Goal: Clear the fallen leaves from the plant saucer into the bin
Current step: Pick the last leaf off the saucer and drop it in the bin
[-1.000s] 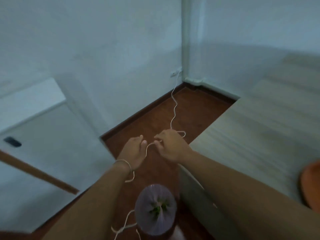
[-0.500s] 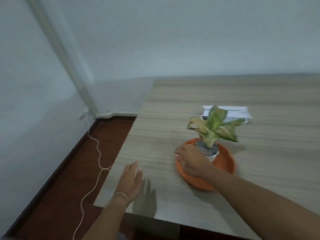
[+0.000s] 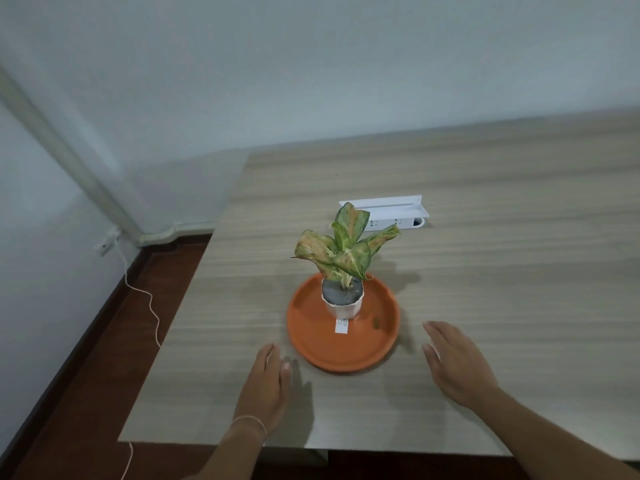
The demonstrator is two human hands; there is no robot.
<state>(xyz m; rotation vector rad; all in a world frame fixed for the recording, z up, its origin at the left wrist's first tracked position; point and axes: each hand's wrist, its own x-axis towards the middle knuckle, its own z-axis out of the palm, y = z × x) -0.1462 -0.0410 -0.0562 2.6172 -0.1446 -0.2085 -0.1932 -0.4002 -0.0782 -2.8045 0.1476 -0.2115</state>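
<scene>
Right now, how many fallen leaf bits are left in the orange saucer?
1 that I can see: a small leaf scrap on the orange saucer floor, right of the white pot, near the right rim. More may hide behind the pot.

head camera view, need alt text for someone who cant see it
Two open bare hands, left hand and right hand, hover on either side of a round orange plastic saucer on a pale wood-grain table. A small white pot with a green-and-yellow plant stands in it beside one leaf scrap.
</scene>
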